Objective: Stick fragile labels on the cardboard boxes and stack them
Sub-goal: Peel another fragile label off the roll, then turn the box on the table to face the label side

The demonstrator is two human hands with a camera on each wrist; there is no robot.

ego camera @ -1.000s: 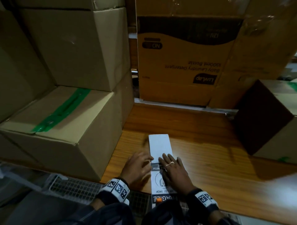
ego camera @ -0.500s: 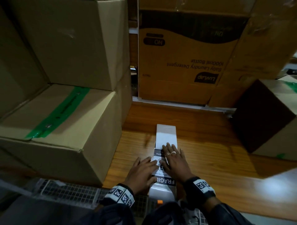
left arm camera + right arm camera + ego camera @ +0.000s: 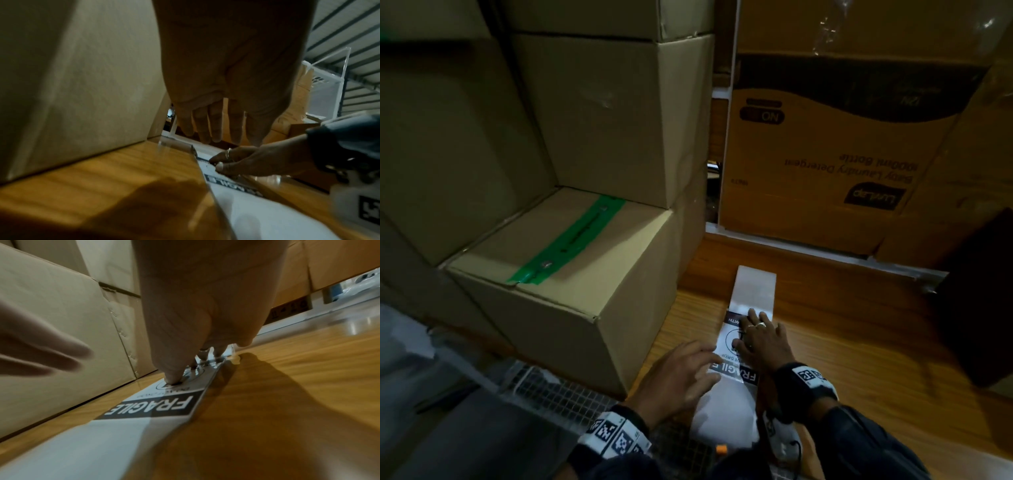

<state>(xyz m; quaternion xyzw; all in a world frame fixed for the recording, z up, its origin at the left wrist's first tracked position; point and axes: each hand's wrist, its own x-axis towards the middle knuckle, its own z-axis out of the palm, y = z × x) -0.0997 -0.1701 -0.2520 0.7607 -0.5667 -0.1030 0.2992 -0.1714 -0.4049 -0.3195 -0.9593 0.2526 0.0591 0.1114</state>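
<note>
A long white label strip [image 3: 753, 291] lies on the wooden table [image 3: 859, 359], running away from me. One black-and-white FRAGILE label [image 3: 743, 375] shows on it, and in the right wrist view the FRAGILE label [image 3: 152, 407] is readable. My right hand [image 3: 760, 337] lies spread on that label, thumb and fingertips pressing it down. My left hand [image 3: 685, 373] is beside it with straight fingers over the strip's left edge; in the left wrist view the left hand [image 3: 218, 123] is raised off the table. A cardboard box with green tape [image 3: 571, 274] stands just to the left.
More plain boxes [image 3: 613, 113] are stacked on and behind the taped one. A large printed carton [image 3: 825, 161] closes the back of the table. A dark box [image 3: 976, 301] stands at the right. A wire mesh surface [image 3: 558, 394] lies below the table's near edge.
The strip has slid farther away from me across the table, under my right hand. My left hand has moved from beside the strip to over its left edge.
</note>
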